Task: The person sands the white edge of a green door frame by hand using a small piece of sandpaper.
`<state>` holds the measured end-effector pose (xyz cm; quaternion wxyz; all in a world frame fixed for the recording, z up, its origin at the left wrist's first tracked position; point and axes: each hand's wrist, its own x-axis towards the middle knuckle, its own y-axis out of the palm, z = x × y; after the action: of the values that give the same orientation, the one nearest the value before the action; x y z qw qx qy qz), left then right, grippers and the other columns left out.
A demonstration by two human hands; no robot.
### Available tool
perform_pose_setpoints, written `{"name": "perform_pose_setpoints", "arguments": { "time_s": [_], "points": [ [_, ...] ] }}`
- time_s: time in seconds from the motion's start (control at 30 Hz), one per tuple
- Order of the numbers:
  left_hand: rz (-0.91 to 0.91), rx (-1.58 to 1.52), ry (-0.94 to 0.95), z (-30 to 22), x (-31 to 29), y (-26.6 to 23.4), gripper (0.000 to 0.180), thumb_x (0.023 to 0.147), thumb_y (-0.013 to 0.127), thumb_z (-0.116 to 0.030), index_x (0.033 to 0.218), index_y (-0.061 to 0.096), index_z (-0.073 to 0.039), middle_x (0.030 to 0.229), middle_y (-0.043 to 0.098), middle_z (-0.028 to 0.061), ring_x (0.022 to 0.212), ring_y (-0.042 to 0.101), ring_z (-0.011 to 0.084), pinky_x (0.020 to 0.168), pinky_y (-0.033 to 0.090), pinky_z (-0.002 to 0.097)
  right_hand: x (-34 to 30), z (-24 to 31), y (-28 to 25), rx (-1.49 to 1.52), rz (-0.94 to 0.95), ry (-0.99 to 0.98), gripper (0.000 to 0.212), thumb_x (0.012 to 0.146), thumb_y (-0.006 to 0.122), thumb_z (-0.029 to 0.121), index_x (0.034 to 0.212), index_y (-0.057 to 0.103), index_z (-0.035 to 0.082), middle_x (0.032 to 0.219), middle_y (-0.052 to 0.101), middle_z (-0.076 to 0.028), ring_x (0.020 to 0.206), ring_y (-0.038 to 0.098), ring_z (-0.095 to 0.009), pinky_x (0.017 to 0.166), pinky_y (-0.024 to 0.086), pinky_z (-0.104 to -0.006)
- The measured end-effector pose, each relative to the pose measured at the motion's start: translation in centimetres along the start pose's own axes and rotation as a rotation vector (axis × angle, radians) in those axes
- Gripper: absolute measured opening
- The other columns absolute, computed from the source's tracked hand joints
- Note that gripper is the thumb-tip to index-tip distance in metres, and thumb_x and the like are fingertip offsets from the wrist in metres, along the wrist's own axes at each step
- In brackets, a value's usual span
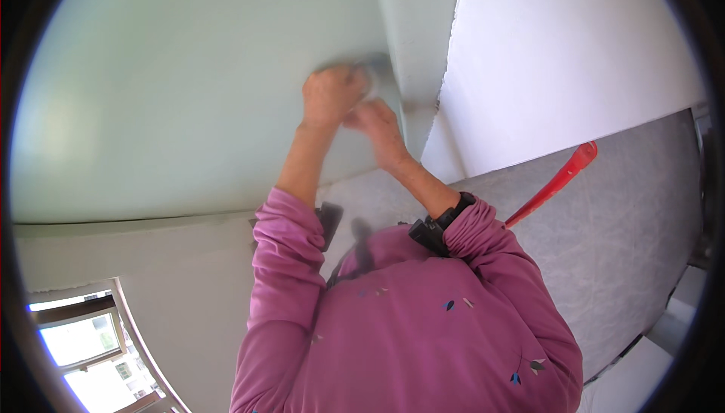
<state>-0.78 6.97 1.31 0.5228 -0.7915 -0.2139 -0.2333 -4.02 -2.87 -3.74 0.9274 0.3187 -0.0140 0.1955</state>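
In front of the pale green wall panel, my two hands are raised close together near its right-hand corner edge. My left hand is closed, knuckles up, beside a small whitish rounded thing that is too blurred to name. Just below and to the right, my right hand has its fingers drawn together and reaching toward the left one. What its fingertips pinch is smeared by motion. A dark shadow lies on the panel behind the hands.
A white panel with a rough edge rises at the right. Below it, a red bar-like handle slants up over the grey floor. A window is at lower left. Black devices are strapped on my arms.
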Motion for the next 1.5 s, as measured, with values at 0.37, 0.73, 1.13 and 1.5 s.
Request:
{"name": "perform_pose_setpoints", "arguments": {
  "time_s": [0.37, 0.73, 1.13, 1.5],
  "points": [
    [-0.009, 0.035, -0.031, 0.04, -0.19, 0.46, 0.036, 0.07, 0.06, -0.026, 0.046, 0.046, -0.003, 0.04, 0.043, 0.0103, 0.035, 0.038, 0.0247, 0.037, 0.033, 0.0336, 0.19, -0.28, -0.16, 0.014, 0.002, 0.006, 0.027, 0.085, 0.046, 0.027, 0.09, 0.047, 0.001, 0.08, 0.055, -0.006, 0.069, 0.052, -0.012, 0.068, 0.043, -0.0268],
    [-0.015, 0.006, -0.043, -0.11, -0.19, 0.27, 0.034, 0.07, 0.058, -0.024, 0.046, 0.046, -0.002, 0.041, 0.043, 0.0112, 0.035, 0.039, 0.0252, 0.038, 0.034, 0.034, 0.14, -0.11, -0.14, -0.012, 0.016, 0.003, 0.024, 0.085, 0.046, 0.025, 0.09, 0.047, 0.001, 0.081, 0.055, -0.006, 0.07, 0.053, -0.012, 0.068, 0.043, -0.027],
    [0.051, -0.004, -0.075, -0.32, -0.08, -0.03, 0.03, 0.069, 0.057, -0.018, 0.048, 0.046, 0.0, 0.041, 0.042, 0.0111, 0.034, 0.033, 0.0201, 0.037, 0.032, 0.0309, 0.14, 0.18, -0.65, -0.032, 0.028, 0.027, 0.025, 0.084, 0.047, 0.026, 0.089, 0.048, 0.002, 0.08, 0.055, -0.005, 0.07, 0.052, -0.011, 0.069, 0.043, -0.0271],
    [0.127, -0.117, -0.149, 0.22, -0.19, -0.21, 0.029, 0.071, 0.057, -0.021, 0.052, 0.05, 0.0, 0.042, 0.043, 0.0101, 0.035, 0.035, 0.0192, 0.038, 0.033, 0.031, 0.02, 0.04, -0.63, -0.015, 0.014, 0.078, 0.026, 0.084, 0.047, 0.028, 0.09, 0.048, 0.003, 0.081, 0.055, -0.004, 0.07, 0.052, -0.01, 0.071, 0.043, -0.0266]
  ]
}}
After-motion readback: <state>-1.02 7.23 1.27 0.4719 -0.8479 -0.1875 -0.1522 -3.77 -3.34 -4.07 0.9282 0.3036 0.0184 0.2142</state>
